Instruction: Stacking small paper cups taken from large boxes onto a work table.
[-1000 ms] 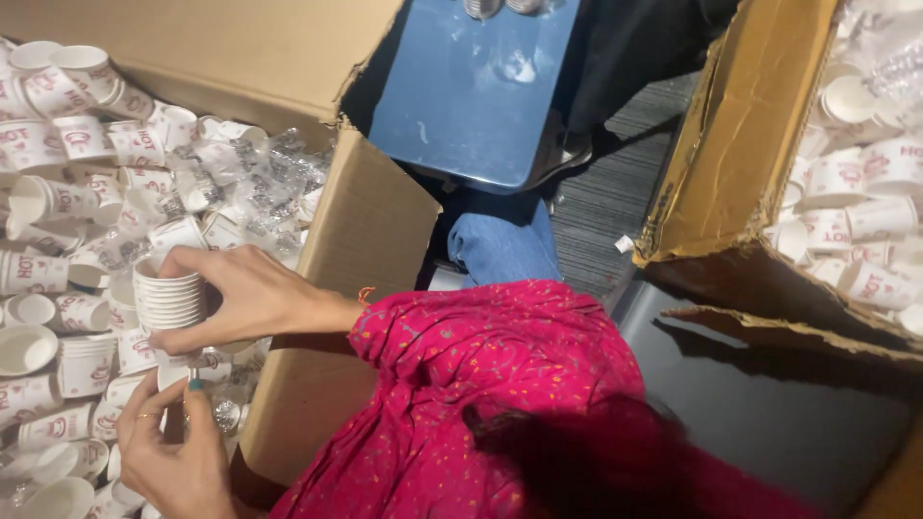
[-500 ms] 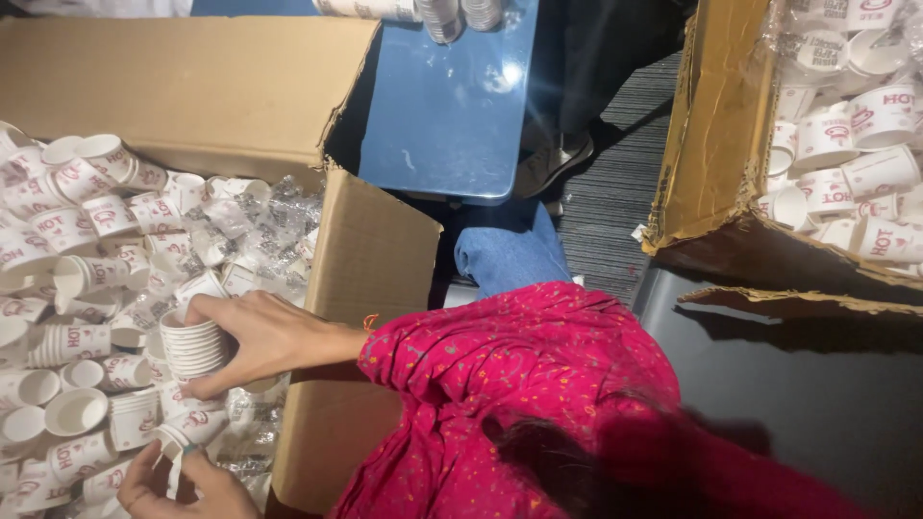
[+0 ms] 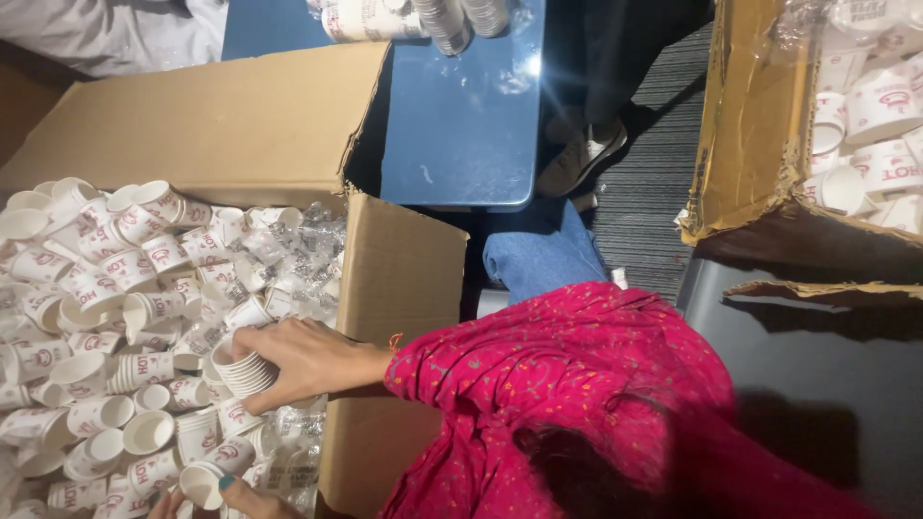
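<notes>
My right hand [image 3: 308, 360], in a pink sleeve, reaches left into a big cardboard box [image 3: 399, 279] and grips a short stack of white paper cups [image 3: 242, 370] lying on its side. My left hand [image 3: 240, 498] shows only partly at the bottom edge, its fingers around a single white paper cup [image 3: 204, 482]. Both hands are over a heap of loose white cups with red print [image 3: 115, 288] that fills the box.
Crumpled clear plastic wrappers [image 3: 308, 250] lie among the cups. A blue table [image 3: 461, 115] beyond the box carries wrapped cup stacks [image 3: 404, 19]. A second cardboard box [image 3: 760, 125] with cups stands at the right. Another person's shoe [image 3: 582, 159] and jeans-clad knee [image 3: 538, 255] are between them.
The view has tilted so the box and hands sit lower in frame. My right hand keeps its stack. My left hand has sunk to the bottom edge, holding one cup.
</notes>
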